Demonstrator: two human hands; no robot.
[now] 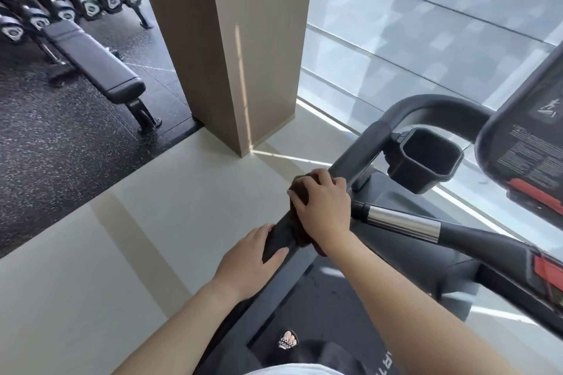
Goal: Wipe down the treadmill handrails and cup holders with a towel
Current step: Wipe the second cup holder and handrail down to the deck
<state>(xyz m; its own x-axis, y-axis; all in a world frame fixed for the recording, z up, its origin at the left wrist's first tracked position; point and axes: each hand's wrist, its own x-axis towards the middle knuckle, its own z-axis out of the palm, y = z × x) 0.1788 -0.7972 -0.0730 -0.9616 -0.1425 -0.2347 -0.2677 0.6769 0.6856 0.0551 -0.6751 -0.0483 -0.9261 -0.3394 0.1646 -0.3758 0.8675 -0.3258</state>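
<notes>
Right-hand fingers (pixel 300 192) clenched over crumpled dark brown cloth towel (pixel 297 216) wrapped around smooth matte black tubular handrail (pixel 362 146). Left hand (pixel 254 259) gripping handrail just below towel. Square black plastic cup holder (pixel 423 158) beyond towel.

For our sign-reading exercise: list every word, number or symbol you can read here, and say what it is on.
Treadmill console: white runner pictogram; the small white print below is too blurred to read.
Treadmill deck: white letters cut off at the frame edge, unreadable.
Dumbbell ends: emblems only, too blurred.
</notes>
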